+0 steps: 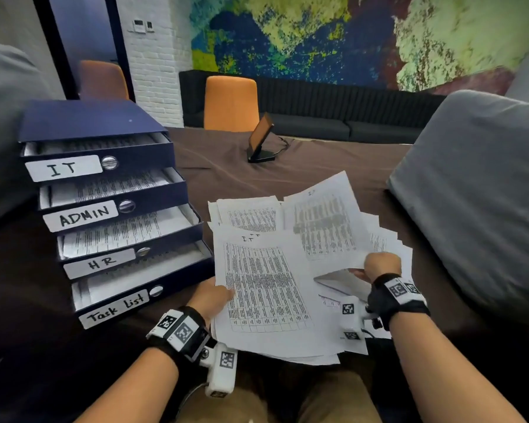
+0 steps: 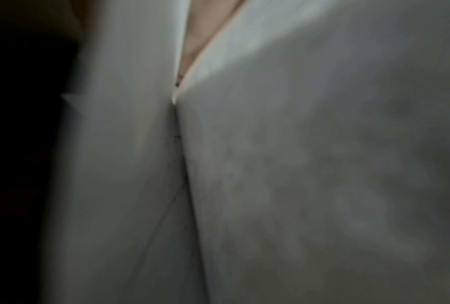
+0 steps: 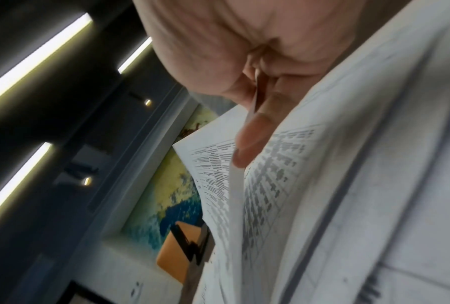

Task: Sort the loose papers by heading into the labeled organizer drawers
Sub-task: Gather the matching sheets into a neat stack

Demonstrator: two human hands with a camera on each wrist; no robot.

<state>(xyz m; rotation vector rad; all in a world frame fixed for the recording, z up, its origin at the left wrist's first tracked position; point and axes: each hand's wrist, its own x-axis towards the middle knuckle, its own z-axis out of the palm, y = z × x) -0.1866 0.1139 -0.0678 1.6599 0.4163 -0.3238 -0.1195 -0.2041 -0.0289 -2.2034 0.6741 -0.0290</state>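
White printed sheets, the loose papers (image 1: 275, 300), lie fanned on the brown table (image 1: 226, 166) just right of the navy organizer (image 1: 104, 190), its IT, ADMIN, HR and Task List drawers all ajar; left hand (image 1: 211, 296) grips the stack's left edge; right hand (image 1: 380, 265) pinches one lifted sheet (image 1: 321, 221).
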